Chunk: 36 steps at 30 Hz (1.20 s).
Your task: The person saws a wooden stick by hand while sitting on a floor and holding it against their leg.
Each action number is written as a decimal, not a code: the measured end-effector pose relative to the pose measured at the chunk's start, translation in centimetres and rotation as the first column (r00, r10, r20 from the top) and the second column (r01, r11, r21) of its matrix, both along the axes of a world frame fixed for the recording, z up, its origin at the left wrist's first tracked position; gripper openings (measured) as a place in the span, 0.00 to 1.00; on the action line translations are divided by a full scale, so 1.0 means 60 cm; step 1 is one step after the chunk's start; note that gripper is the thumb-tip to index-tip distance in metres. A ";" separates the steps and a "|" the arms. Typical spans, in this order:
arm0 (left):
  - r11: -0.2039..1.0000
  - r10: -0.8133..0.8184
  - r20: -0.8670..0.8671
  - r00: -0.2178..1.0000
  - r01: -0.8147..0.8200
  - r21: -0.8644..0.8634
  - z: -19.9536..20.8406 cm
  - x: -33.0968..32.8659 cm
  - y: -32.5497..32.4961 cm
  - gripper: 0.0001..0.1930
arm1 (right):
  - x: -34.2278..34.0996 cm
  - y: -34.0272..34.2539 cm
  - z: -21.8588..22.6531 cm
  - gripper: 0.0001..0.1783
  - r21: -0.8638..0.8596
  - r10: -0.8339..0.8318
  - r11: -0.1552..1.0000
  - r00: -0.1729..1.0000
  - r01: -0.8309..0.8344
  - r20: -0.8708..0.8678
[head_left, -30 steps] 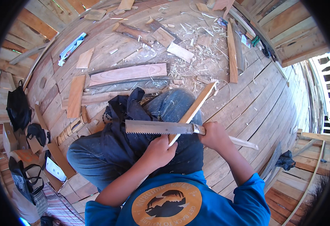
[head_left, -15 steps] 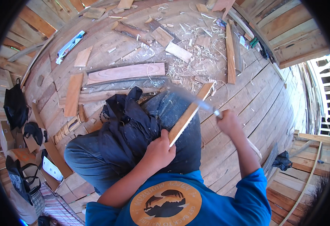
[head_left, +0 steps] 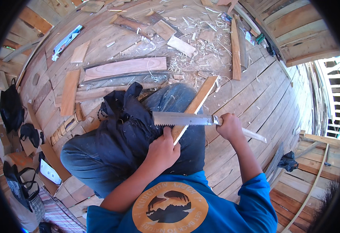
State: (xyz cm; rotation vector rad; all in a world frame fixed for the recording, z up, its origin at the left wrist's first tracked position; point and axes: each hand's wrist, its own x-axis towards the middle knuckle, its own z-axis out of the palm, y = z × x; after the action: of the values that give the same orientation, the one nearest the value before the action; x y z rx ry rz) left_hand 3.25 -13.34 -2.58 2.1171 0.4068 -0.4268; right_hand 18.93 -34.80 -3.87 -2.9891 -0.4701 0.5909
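In my right hand (head_left: 230, 126) I grip the handle of a hand saw (head_left: 166, 118), its long pale handle sticking out behind the fist. The grey blade points left, with its toothed edge toward me. It crosses over a narrow wooden strip (head_left: 200, 96); whether it touches the wood I cannot tell. My left hand (head_left: 163, 155) is closed on the strip's near end, just below the blade, thumb pointing up along it. The strip slants away to the right over my lap. A dark cloth (head_left: 119, 126) lies bunched over my legs, left of the strip.
Curled shavings (head_left: 201, 58) and offcuts litter the plank floor ahead. A wide pale board (head_left: 127, 69) lies beyond my knees, and a brown board (head_left: 70, 93) to the left. Cardboard boxes (head_left: 53, 167) and a black bag (head_left: 11, 106) stand at far left.
The saw has swung from pointing away, blurred, to lying level across the strip, and my right hand has shifted slightly left. My left thumb has lifted. The strip stays in my left hand.
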 end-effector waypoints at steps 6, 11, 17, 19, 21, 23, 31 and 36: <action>0.997 -0.024 0.028 0.999 0.021 0.080 -0.007 -0.003 -0.002 0.25 | -0.072 0.044 0.015 0.09 0.059 0.026 0.998 0.999 -0.024 -0.031; 0.988 -0.044 0.067 0.997 0.034 0.148 -0.013 -0.011 -0.010 0.24 | -0.036 0.027 -0.009 0.09 0.072 -0.015 0.997 0.998 0.010 0.057; 0.997 -0.009 0.005 1.000 0.009 0.075 -0.004 -0.001 -0.003 0.22 | -0.059 0.054 0.028 0.09 -0.009 -0.025 1.000 0.999 0.025 -0.032; 0.995 -0.036 0.038 0.999 0.032 0.099 -0.024 -0.012 -0.006 0.21 | -0.093 0.064 0.024 0.09 0.024 0.111 0.994 0.992 -0.110 -0.057; 0.990 -0.080 0.109 0.991 0.067 0.122 -0.038 -0.019 -0.003 0.21 | -0.082 0.063 0.016 0.09 -0.004 0.111 0.994 0.993 -0.111 -0.040; 0.999 0.040 0.028 0.999 -0.040 0.002 -0.008 -0.010 0.001 0.20 | -0.037 0.026 -0.020 0.09 0.093 0.022 0.995 0.998 -0.028 0.061; 0.999 0.003 0.047 0.999 -0.004 0.032 -0.012 -0.004 0.002 0.17 | -0.079 0.062 0.014 0.09 0.074 -0.010 0.997 0.999 0.013 -0.041; 0.999 0.022 -0.003 1.000 -0.022 -0.024 0.000 0.002 0.002 0.17 | 0.017 0.027 -0.002 0.09 0.076 -0.161 0.985 0.984 0.155 0.077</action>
State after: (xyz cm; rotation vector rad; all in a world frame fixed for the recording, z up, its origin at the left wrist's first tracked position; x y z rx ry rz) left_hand 3.38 -13.21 -2.55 2.0874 0.4243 -0.4196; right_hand 19.95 -33.15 -3.99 -2.9570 -0.2480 0.4291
